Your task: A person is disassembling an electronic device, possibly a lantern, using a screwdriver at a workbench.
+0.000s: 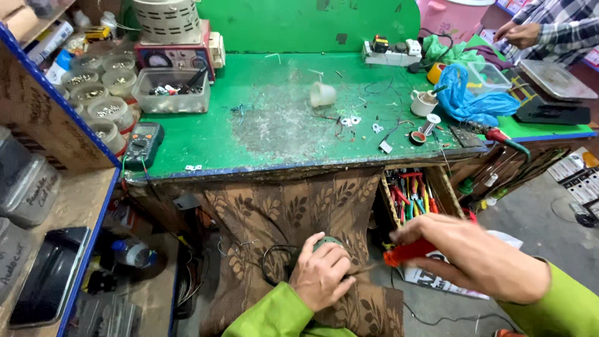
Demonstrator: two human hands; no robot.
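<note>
Down on the patterned cloth (293, 212) over your lap, below the tabletop (274, 125) edge, your left hand (321, 274) is clenched over a small dark green round part (329, 242). Your right hand (465, 253) grips a red-handled screwdriver (409, 251), its long axis pointing left toward that part, nearly touching. On the tabletop, a clear tub (171, 90) holds small parts, and round jars (93, 93) of screws stand to its left.

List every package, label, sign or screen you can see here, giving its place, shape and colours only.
Multimeter: bench's front left edge, dark body, small grey screen.
Analogue meter: back left, round pale dial in red box.
Printed cartons: floor far right, flat, white and black.
Dark tablet-like slab: left shelf, black, glossy.
</note>
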